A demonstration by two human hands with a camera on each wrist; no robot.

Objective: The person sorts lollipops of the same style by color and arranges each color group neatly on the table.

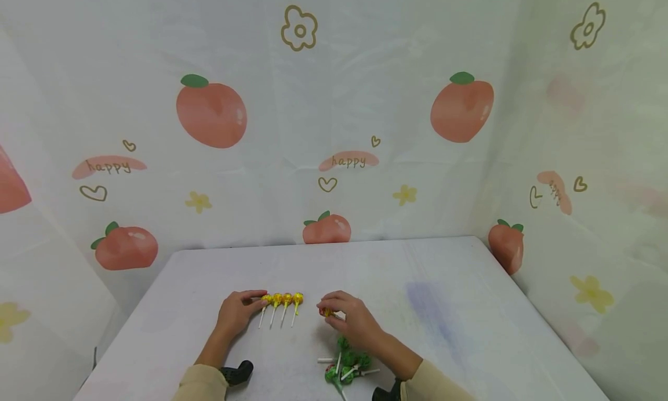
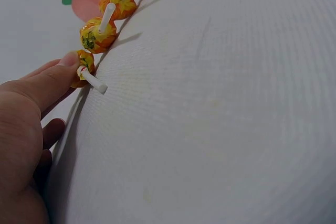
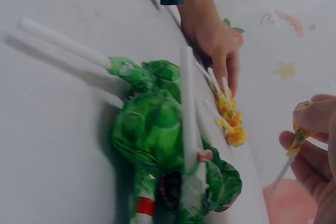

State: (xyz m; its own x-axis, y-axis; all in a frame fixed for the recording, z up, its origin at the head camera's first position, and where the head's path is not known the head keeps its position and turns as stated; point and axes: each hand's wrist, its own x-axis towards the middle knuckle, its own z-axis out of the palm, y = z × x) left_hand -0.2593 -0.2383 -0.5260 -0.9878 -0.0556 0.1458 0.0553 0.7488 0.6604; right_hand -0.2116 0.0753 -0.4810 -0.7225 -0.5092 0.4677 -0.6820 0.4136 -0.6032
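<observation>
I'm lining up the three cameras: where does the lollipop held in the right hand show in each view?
Head: the held lollipop is near centre, in the lower part, between the fingers of the right hand.
Left wrist: not in it.
Right wrist: near the right edge, stick pointing down-left.
Shared landmark: the row of yellow lollipops, also upper left in the left wrist view.

The yellow lollipops point(image 2: 92, 39) and green lollipops point(image 3: 150, 128) look glossy and crinkled, like plastic film; their sticks point(image 2: 108, 17) are smooth. The table point(image 2: 220, 87) looks matt and finely ribbed, the backdrop point(image 1: 365, 59) like faintly creased sheeting, the sleeves point(image 1: 202, 383) matt cloth.
</observation>
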